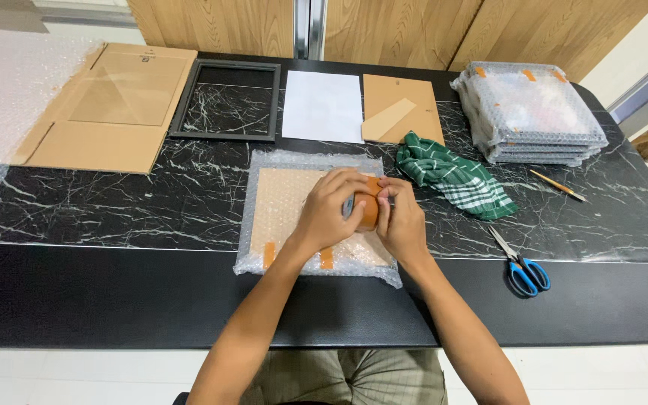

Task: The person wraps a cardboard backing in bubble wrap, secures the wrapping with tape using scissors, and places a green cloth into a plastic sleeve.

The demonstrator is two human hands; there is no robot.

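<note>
I see both hands meeting over the middle of the black marble surface [151, 202]; the left hand [331, 206] has its grip clenched around a roll of brown tape [370, 210], fingers curled over the top of it, and the right hand [401, 221] closes on the same roll from the other side, fingertips pressed at its edge; the roll sits upright between the two palms, just above a flat parcel wrapped in bubble wrap [286, 217], which lies on the surface right in front of me; two short orange-brown tape strips [269, 253] already hold the wrap shut along the near edge of that parcel; I cannot tell whether a loose end of tape is being pulled, since the fingers hide it

To the right of the hands lies a crumpled green checked cloth [455, 180], close to the parcel; nearer the edge rest blue-handled scissors [523, 268], blades closed; a slim pencil-like tool [556, 184] lies beyond them; at the far right stands a stack of bubble-wrapped frames [530, 112]; along the far side I see a brown backing board [403, 109], a white sheet [322, 105], an empty black frame [226, 100] and a flattened cardboard box [110, 109]; a sheet of bubble wrap [1, 97] hangs off the far left
</note>
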